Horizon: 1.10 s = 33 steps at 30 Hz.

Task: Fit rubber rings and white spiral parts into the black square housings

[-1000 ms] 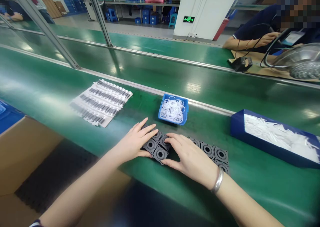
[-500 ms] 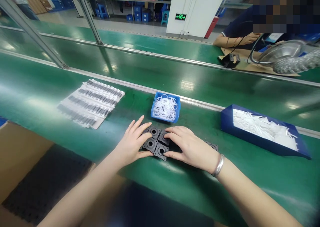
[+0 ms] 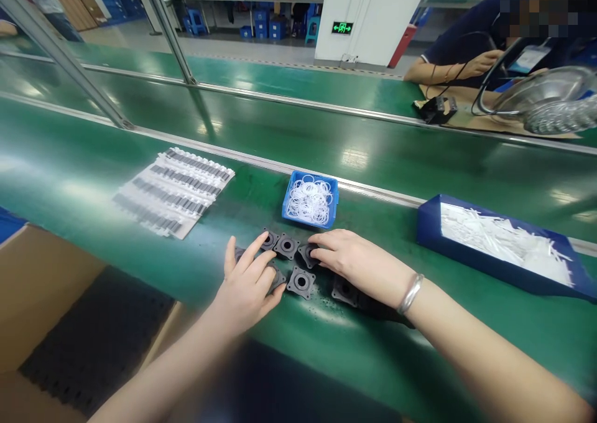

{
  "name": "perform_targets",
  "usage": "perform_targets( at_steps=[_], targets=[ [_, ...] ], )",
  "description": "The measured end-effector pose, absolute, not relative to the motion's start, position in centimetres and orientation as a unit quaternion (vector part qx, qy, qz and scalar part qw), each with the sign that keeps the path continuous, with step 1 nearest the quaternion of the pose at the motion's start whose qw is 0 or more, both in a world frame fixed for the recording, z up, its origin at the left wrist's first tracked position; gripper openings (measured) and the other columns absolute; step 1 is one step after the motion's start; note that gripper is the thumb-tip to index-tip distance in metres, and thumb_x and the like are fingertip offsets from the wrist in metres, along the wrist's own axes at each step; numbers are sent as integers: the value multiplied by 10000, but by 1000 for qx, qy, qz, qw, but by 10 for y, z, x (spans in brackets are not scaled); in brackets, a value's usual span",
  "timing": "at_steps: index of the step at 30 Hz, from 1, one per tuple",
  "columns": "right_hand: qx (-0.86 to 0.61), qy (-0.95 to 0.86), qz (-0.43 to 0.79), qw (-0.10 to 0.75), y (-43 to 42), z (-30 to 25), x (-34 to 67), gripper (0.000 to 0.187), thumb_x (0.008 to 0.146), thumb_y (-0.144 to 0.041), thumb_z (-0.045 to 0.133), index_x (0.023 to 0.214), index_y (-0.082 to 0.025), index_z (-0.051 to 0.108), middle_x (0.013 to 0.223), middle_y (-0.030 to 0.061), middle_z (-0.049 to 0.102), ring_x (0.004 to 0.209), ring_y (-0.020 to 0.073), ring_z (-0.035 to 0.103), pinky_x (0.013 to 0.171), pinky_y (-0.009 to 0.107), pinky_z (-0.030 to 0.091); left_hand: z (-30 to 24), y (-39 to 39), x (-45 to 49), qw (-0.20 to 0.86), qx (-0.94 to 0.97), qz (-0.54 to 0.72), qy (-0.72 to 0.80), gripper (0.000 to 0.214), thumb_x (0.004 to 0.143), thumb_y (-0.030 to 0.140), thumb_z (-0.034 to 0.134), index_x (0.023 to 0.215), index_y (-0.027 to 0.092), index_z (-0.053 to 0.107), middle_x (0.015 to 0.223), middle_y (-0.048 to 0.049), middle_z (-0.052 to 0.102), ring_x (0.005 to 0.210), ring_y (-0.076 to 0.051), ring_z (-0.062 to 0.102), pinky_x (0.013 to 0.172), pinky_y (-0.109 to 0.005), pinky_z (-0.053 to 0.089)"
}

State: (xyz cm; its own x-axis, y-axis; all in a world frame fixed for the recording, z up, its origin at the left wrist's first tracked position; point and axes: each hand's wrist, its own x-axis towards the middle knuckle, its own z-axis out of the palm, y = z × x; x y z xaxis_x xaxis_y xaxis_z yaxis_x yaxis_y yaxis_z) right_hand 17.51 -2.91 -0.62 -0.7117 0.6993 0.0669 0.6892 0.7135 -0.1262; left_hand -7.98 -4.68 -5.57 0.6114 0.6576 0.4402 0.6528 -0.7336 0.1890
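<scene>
Several black, square-flanged parts with round centre holes lie on the green work surface. My left hand (image 3: 249,286) is spread over the left ones, a fingertip on a rear part (image 3: 268,241) and the thumb beside a partly covered part (image 3: 278,277). My right hand (image 3: 357,261) has its fingers closed on a slightly tilted black flanged part (image 3: 306,255); its thumb is hidden. Between the hands lie a black part (image 3: 286,246) and a nearer one (image 3: 301,282), neither gripped. More black parts (image 3: 345,290) sit partly hidden under my right hand and wrist.
Behind the parts stands a blue tray (image 3: 310,225) of white rings. A sheet (image 3: 175,193) with rows of grey-and-white pieces lies left. A dark-blue bin (image 3: 489,258) of white strips stands right. Across the bench a person's hand (image 3: 485,62) is near a metal lamp (image 3: 550,93).
My left hand has shifted left and turned, its fingers spreading. The tightly grouped black parts have come apart. The right hand's thumb has left the near part, and more parts show beneath that hand.
</scene>
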Motion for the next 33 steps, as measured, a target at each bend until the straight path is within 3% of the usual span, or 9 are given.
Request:
perform_targets(
  at_steps=[6, 13, 16, 20, 23, 29, 33],
  targets=[
    [-347, -935, 65, 32, -26, 2, 174, 293, 895, -18, 477, 1048, -141, 694, 1243, 133, 647, 1124, 248, 638, 941, 402, 559, -49, -54, -83, 14, 911, 174, 374, 230, 895, 319, 552, 1078, 205, 631, 1172, -99, 669, 1396, -344, 386, 1175, -626, -35],
    [-334, -940, 66, 34, -27, 1, 177, 345, 889, 7, 435, 1100, -128, 672, 1293, 124, 626, 1158, 234, 625, 979, 382, 550, -50, -56, -85, 2, 900, 182, 397, 232, 936, 296, 537, 1153, 237, 594, 1101, -80, 676, 1347, -295, 458, 1186, -602, 8],
    [-354, -931, 56, 74, -27, 4, 182, 303, 936, -70, 423, 1124, -126, 656, 1284, 135, 625, 1127, 242, 635, 947, 394, 568, -43, -51, -105, 16, 882, 225, 414, 316, 894, 303, 596, 1193, 216, 544, 1190, -108, 633, 1357, -309, 438, 1186, -609, 115],
    [-369, -919, 50, 130, -22, 7, 174, 278, 987, -188, 402, 1090, -139, 656, 1207, 136, 654, 1094, 248, 640, 923, 415, 575, -44, -38, -137, 98, 868, 238, 425, 443, 887, 206, 574, 1308, 175, 440, 1426, -156, 472, 1420, -293, 349, 1148, -512, 348],
    [-359, -920, 67, 144, -13, 3, 154, 246, 984, -206, 434, 1113, -149, 635, 1190, 134, 653, 1112, 250, 623, 958, 428, 547, -56, -32, -145, 160, 867, 204, 426, 411, 933, 171, 500, 1336, 205, 427, 1436, -129, 478, 1357, -256, 448, 1086, -452, 455],
    [-369, -917, 112, 106, 9, -8, 111, 290, 931, -283, 583, 1170, -119, 580, 1092, 147, 650, 1043, 272, 626, 929, 458, 518, -71, -35, -133, 173, 846, 244, 441, 328, 936, 232, 554, 1261, 222, 508, 1398, -142, 467, 1262, -264, 539, 1032, -430, 513],
    [-349, -924, 138, 79, 23, -9, 92, 308, 871, -157, 631, 1167, -100, 567, 1134, 164, 628, 999, 269, 633, 877, 442, 521, -70, -36, -140, 203, 841, 245, 438, 301, 936, 190, 539, 1231, 247, 553, 1402, -132, 452, 1213, -264, 585, 1013, -438, 526]
  ],
)
